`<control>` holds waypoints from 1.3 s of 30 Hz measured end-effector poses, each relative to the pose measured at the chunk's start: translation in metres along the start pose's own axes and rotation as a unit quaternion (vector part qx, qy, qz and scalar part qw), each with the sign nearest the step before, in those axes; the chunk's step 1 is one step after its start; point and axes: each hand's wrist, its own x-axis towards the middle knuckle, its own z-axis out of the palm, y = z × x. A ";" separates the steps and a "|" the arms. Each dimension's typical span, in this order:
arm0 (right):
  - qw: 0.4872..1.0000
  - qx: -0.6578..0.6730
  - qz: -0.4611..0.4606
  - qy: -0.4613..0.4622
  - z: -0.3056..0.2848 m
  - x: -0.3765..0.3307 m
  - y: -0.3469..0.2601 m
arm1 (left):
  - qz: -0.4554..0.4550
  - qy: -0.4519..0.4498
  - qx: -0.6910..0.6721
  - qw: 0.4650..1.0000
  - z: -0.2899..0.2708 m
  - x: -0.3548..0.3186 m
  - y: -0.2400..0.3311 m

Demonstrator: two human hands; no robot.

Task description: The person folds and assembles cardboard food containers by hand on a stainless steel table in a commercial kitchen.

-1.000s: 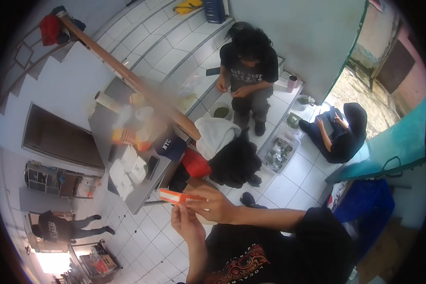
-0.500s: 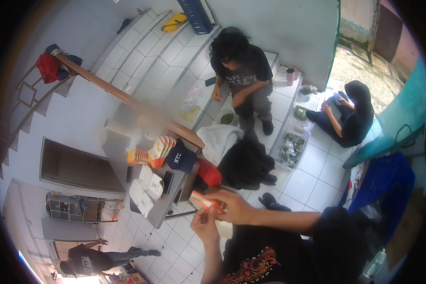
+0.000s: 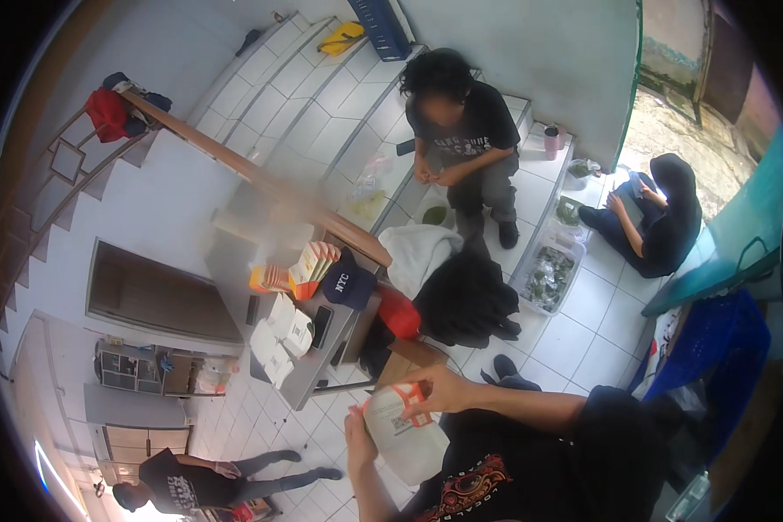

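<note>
An orange-and-white printed packet (image 3: 399, 423) is held in front of my body, its pale face with a square code turned up. My right hand (image 3: 444, 389) closes over its orange upper corner, fingers bent across it. Against its left edge rests my left hand (image 3: 359, 432), thumb and fingers closed on the side. The lower part of the packet looks plain, pale and slightly see-through; whether it is a separate piece, I cannot tell. On the grey table ahead lie several white printed cards or flat packets (image 3: 278, 341) and fanned orange-and-white packets (image 3: 311, 268).
A dark cap (image 3: 349, 280) and a phone (image 3: 321, 324) lie on the table, beside a red item (image 3: 398, 313) and black cloth (image 3: 465, 300). A cardboard box (image 3: 404, 357) stands below. One person (image 3: 465, 130) sits on the steps, another (image 3: 652, 217) by plastic tubs (image 3: 552, 270); a third (image 3: 191, 483) walks lower left.
The packet has turned from nearly edge-on to show its broad pale face. My left hand has shifted to its left side. The walking person has come further into the room.
</note>
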 end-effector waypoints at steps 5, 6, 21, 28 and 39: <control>0.998 -0.010 0.031 -0.054 -0.011 -0.002 -0.019 | 0.179 -0.025 -0.011 0.984 0.025 -0.015 -0.002; 0.997 -0.019 0.025 -0.067 -0.012 -0.002 -0.023 | 0.200 0.003 0.056 0.978 0.027 -0.015 -0.002; 0.950 -0.230 -0.196 0.075 -0.004 0.001 -0.038 | 0.201 0.093 0.006 0.975 0.069 -0.029 0.034; 0.942 -0.226 -0.194 0.153 0.024 -0.007 -0.052 | 0.229 0.101 0.018 0.968 0.060 -0.028 0.044; 0.939 -0.183 -0.235 0.174 0.022 -0.006 -0.077 | 0.257 -0.024 -0.025 0.966 0.049 -0.009 0.046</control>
